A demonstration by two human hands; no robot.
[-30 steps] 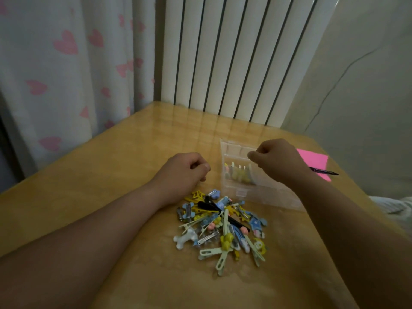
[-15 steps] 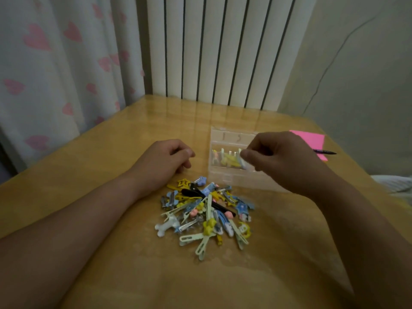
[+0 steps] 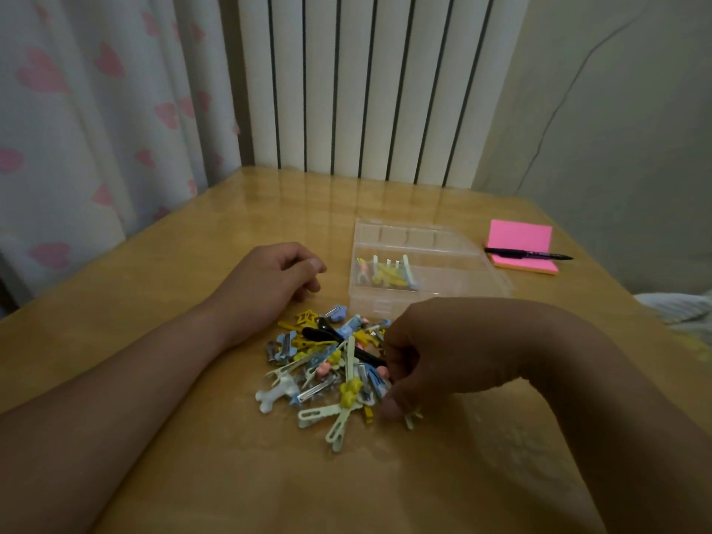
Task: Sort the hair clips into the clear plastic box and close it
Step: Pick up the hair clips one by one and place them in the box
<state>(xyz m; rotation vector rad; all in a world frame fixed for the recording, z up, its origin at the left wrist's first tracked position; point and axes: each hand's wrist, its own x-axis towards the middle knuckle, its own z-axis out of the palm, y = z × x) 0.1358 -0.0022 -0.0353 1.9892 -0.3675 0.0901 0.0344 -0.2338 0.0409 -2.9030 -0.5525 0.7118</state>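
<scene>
A heap of small hair clips (image 3: 327,364) in yellow, blue, pale green, black and white lies on the wooden table (image 3: 192,475). Just behind it stands the clear plastic box (image 3: 454,279), its lid open toward the far side, with several yellow and pale green clips (image 3: 385,271) in its left part. My right hand (image 3: 435,352) is curled down onto the right edge of the heap, fingertips among the clips; whether it grips one is hidden. My left hand (image 3: 269,279) rests loosely curled on the table left of the box, holding nothing.
A pink pad of sticky notes (image 3: 520,244) with a black pen (image 3: 528,255) across it lies right of the box. A white radiator (image 3: 366,90) stands behind the table, and a heart-patterned curtain (image 3: 96,109) hangs at the left.
My right hand has come back from above the box and dropped onto the right side of the clip heap. My left hand stays resting in place.
</scene>
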